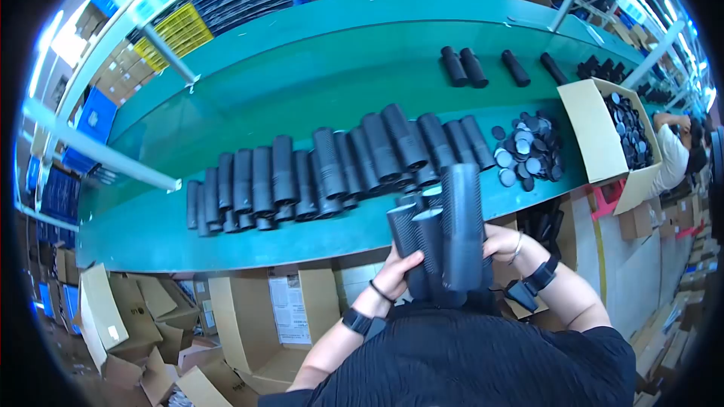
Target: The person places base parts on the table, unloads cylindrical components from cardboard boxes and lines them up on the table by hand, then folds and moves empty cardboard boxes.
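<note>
Several black textured cylinders (461,234) are bunched upright against the body at the table's front edge. My left hand (395,271) is wrapped round the bunch from the left, thumb on a cylinder. From the right, my right hand (499,243) grips the same bunch, its fingers partly hidden behind the tallest cylinder. Just beyond, a long pile of similar black cylinders (283,173) lies on the green table (302,90). A heap of black and grey discs (528,147) sits to the right of the bunch.
An open cardboard box of discs (596,139) stands at the table's right end. A few cylinders (516,68) lie farther back. Metal posts (105,152) rise at the left. Open cartons (253,316) stand below the front edge. Another person (673,154) is at the far right.
</note>
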### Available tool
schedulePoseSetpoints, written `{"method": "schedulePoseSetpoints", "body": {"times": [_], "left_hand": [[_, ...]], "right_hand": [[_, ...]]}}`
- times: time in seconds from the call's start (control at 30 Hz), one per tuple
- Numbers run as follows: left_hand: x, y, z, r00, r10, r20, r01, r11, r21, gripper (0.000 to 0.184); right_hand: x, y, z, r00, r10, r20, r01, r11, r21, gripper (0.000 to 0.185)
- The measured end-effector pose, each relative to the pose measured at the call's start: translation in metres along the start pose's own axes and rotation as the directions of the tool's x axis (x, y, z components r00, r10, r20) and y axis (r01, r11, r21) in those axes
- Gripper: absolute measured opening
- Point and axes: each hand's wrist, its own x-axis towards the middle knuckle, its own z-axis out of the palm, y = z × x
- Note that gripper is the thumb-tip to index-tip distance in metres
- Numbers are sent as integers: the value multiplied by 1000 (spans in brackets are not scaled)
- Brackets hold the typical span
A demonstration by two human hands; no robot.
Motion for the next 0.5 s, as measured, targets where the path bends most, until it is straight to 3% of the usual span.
{"method": "schedulePoseSetpoints", "body": {"times": [0.07,0.2,0.5], "left_hand": [[48,-9,24,996,-68,56,69,997,-21,70],[122,-9,59,970,-197,143,202,979,-28,71],[232,44,98,986,-97,135,73,982,174,79]], "right_hand": [[-26,-23,-26,988,-34,-148,33,999,-10,68],[-54,-56,-68,957,-46,-287,67,996,64,65],[-30,-117,-175,933,-120,-339,150,986,65,61]]}}
